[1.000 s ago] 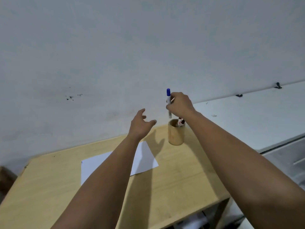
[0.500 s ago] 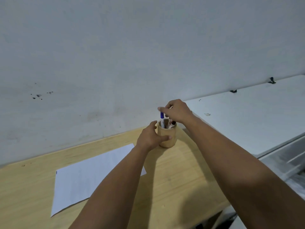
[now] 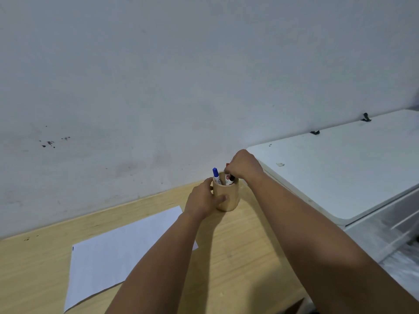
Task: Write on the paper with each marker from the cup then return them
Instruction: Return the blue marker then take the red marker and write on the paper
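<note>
A small wooden cup stands on the wooden table near the wall. My left hand is wrapped around its left side and holds it. A blue-capped marker stands upright in the cup, free of any hand. My right hand is over the cup's rim with its fingers closed on the top of a red marker that sits in the cup beside a dark-tipped one. A white sheet of paper lies flat on the table to the left, partly under my left forearm.
The wooden table runs along a grey wall. A white cabinet top stands close on the right, slightly higher than the table. The table's front edge is near the bottom of the view.
The blue marker went down into the cup and my right hand let it go, then closed on the red marker. My left hand came onto the cup and holds it.
</note>
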Tool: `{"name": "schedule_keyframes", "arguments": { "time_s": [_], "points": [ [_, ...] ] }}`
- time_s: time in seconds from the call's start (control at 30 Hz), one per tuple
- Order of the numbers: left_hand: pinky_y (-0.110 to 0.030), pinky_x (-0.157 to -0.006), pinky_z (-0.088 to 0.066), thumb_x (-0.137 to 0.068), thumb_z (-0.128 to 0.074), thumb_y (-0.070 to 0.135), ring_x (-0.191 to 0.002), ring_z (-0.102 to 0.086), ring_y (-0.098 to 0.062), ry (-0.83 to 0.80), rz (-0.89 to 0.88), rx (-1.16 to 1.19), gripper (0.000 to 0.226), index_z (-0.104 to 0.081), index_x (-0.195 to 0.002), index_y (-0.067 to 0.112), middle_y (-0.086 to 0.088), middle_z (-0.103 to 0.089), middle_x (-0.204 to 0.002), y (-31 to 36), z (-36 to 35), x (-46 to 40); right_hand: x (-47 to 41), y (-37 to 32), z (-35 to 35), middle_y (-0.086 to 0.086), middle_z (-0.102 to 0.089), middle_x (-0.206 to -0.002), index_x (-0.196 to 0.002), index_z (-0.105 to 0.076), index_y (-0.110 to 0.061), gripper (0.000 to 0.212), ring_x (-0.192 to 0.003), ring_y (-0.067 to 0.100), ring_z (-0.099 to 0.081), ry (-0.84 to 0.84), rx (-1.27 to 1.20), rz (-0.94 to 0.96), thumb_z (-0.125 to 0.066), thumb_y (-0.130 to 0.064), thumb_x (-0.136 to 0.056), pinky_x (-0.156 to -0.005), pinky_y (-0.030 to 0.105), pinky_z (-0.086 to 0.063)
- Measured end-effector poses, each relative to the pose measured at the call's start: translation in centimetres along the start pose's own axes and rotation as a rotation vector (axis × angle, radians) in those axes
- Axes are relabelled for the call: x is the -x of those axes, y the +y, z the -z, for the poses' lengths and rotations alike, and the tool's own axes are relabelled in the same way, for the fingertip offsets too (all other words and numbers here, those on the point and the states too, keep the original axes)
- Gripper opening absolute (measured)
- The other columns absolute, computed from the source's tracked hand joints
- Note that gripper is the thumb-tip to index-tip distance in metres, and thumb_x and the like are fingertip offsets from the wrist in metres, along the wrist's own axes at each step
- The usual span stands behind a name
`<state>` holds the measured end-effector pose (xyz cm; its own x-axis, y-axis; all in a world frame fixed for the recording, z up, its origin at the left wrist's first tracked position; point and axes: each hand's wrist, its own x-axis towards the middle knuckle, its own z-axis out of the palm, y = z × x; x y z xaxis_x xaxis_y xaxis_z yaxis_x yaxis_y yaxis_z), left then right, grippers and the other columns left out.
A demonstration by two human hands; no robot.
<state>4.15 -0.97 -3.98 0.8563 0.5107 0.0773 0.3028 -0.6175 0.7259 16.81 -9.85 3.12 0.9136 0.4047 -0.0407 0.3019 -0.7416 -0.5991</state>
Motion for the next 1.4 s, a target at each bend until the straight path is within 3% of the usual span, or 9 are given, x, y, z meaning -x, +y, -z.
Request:
{"name": "schedule_keyframes", "arguments": {
  "time_s": [0.17, 0.37, 0.5, 0.6, 0.73, 0.97, 1.17, 1.27, 1.4],
  "points": [
    [-0.039, -0.103, -0.049, -0.085, -0.077, 0.050, -0.128, -0.060, -0.024, 0.006, 0.004, -0.088, 0.095, -0.029, -0.161, 0.020, -0.006, -0.058, -0.148, 0.5, 2.4, 0.5, 1.7, -2.3, 2.8, -0.001, -0.065, -0.070, -0.075, -0.066, -0.013, 0.014, -0.072, 0.026, -0.065, 0.123, -0.090, 0.024, -0.075, -0.025, -0.074, -0.072, 0.033, -0.047],
    [-0.041, -0.105, -0.049, -0.088, -0.070, 0.056, -0.130, -0.060, -0.023, 0.133, -0.010, -0.083, 0.076, -0.046, -0.152, 0.023, -0.005, -0.062, -0.144, 1.6, 8.7, 2.9, 5.7, -7.4, 7.3, -0.001, -0.078, -0.096, -0.102, -0.078, -0.018, 0.017, -0.093, 0.023, -0.073, 0.376, -0.288, 0.364, -0.076, -0.031, -0.091, -0.090, 0.038, -0.059],
    [-0.042, -0.101, -0.052, -0.091, -0.065, 0.060, -0.122, -0.065, -0.021, 0.238, -0.027, -0.037, 0.066, -0.055, -0.144, 0.023, -0.003, -0.066, -0.138, 1.2, 14.1, 6.0, 8.5, -11.0, 6.8, 0.000, -0.076, -0.095, -0.117, -0.079, -0.014, 0.023, -0.083, 0.021, -0.078, 0.207, -0.532, 0.499, -0.074, -0.029, -0.101, -0.088, 0.039, -0.064],
    [-0.039, -0.101, -0.049, -0.096, -0.054, 0.062, -0.123, -0.064, -0.022, 0.338, -0.024, -0.035, 0.059, -0.061, -0.138, 0.022, -0.003, -0.070, -0.132, -0.1, 18.2, 8.6, 11.2, -13.3, 4.7, -0.002, -0.067, -0.090, -0.129, -0.075, -0.013, 0.027, -0.066, 0.017, -0.068, -0.004, -0.623, 0.487, -0.068, -0.025, -0.106, -0.073, 0.033, -0.059],
    [-0.038, -0.095, -0.048, -0.101, -0.043, 0.061, -0.120, -0.064, -0.028, 0.455, 0.029, -0.011, 0.058, -0.066, -0.128, 0.016, -0.005, -0.072, -0.125, -2.3, 23.0, 12.0, 14.7, -16.1, 1.1, 0.003, -0.064, -0.093, -0.129, -0.075, -0.010, 0.029, -0.074, 0.016, -0.059, -0.283, -0.535, 0.463, -0.064, -0.006, -0.103, -0.066, 0.025, -0.051],
    [-0.037, -0.074, -0.054, -0.095, -0.034, 0.075, -0.072, -0.069, -0.022, 0.484, 0.150, 0.090, 0.071, -0.070, -0.077, 0.016, -0.002, -0.073, -0.070, -7.3, 28.2, 16.8, 19.3, -20.4, -6.2, 0.003, -0.078, -0.095, -0.112, -0.082, -0.017, 0.015, -0.074, 0.015, -0.065, -0.594, -0.420, 0.617, -0.077, -0.024, -0.099, -0.061, 0.024, -0.050],
    [-0.032, -0.056, -0.034, -0.108, -0.039, 0.044, -0.054, -0.045, -0.021, 0.436, 0.153, 0.021, 0.060, -0.069, -0.069, 0.010, 0.004, -0.050, -0.053, -11.6, 29.7, 18.4, 20.5, -22.6, -11.7, 0.000, -0.079, -0.087, -0.098, -0.083, -0.014, 0.006, -0.074, 0.013, -0.065, -0.688, -0.425, 0.667, -0.083, -0.018, -0.094, -0.060, 0.020, -0.048],
    [-0.037, -0.063, -0.041, -0.108, -0.036, 0.045, -0.063, -0.054, -0.029, 0.556, 0.234, 0.001, 0.064, -0.064, -0.072, 0.001, -0.003, -0.057, -0.069, -14.8, 31.0, 18.3, 19.6, -22.6, -13.8, -0.005, -0.072, -0.074, -0.099, -0.084, -0.010, 0.011, -0.065, 0.008, -0.063, -0.587, -0.317, 0.726, -0.086, -0.014, -0.090, -0.054, 0.015, -0.045],
    [-0.041, -0.071, -0.049, -0.104, -0.033, 0.059, -0.079, -0.063, -0.032, 0.647, 0.348, -0.235, 0.066, -0.060, -0.074, 0.006, -0.003, -0.068, -0.081, -20.2, 32.6, 19.1, 17.2, -21.1, -15.3, 0.000, -0.071, -0.081, -0.102, -0.082, -0.005, 0.014, -0.065, 0.009, -0.065, -0.472, -0.411, 0.629, -0.083, -0.014, -0.092, -0.055, 0.015, -0.045]
  ]
}}
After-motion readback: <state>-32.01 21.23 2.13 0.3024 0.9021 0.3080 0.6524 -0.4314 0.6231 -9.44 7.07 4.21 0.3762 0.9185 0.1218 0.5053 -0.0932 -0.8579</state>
